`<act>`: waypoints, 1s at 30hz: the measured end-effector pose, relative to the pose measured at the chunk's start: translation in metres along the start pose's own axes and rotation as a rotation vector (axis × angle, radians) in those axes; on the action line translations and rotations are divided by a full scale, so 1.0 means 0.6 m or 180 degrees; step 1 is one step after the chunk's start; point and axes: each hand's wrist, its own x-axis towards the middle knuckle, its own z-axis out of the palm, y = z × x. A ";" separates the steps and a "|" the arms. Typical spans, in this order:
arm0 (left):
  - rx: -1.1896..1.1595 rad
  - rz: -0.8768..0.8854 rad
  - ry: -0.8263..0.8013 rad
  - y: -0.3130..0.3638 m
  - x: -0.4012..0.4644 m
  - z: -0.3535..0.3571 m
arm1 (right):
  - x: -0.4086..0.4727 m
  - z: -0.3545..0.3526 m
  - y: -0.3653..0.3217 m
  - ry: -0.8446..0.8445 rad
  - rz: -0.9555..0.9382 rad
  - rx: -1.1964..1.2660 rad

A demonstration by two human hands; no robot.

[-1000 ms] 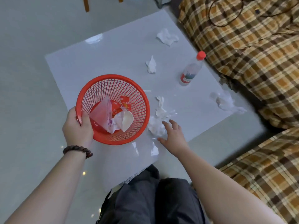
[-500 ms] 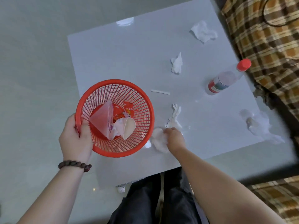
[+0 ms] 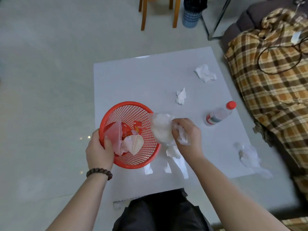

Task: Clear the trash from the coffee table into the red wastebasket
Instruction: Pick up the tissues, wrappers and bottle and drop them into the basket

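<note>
My left hand [image 3: 100, 151] grips the near rim of the red wastebasket [image 3: 133, 112], which holds a pink plastic piece, a red wrapper and a pale paper cup. My right hand [image 3: 187, 135] is shut on a bundle of white tissue and clear plastic [image 3: 161, 129], held at the basket's right rim. On the white coffee table [image 3: 133, 80] lie two crumpled tissues [image 3: 205, 75] [image 3: 181, 96], a plastic bottle with a red cap [image 3: 220, 114] on its side, and a clear plastic wad [image 3: 249, 155] at the right edge. A tissue scrap [image 3: 171, 151] hangs below my right hand.
A plaid-covered sofa [image 3: 275, 80] with a dark cable on it runs along the table's right side. A wooden chair [image 3: 158, 12] and a dark bin [image 3: 191, 12] stand on the floor beyond the table. My dark-trousered knees [image 3: 160, 212] touch the near edge.
My right hand closed on the tissue and plastic lying beside the basket and lifted it up to the basket's right rim. The left hand kept hold of the basket.
</note>
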 end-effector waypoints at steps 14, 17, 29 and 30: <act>-0.0398 -0.0150 -0.0119 0.053 -0.044 0.010 | 0.022 0.043 -0.029 -0.1880 0.0004 -0.0927; -0.0303 -0.0240 0.0055 0.033 -0.032 0.006 | 0.019 0.018 -0.007 -0.1326 -0.0069 -0.0507; 0.0182 -0.0351 0.0302 -0.043 0.013 0.003 | -0.012 0.086 0.275 -0.2239 0.0844 -0.1793; 0.0189 -0.0357 0.0298 -0.048 0.013 0.005 | -0.015 0.101 0.288 -0.2310 0.0806 -0.1862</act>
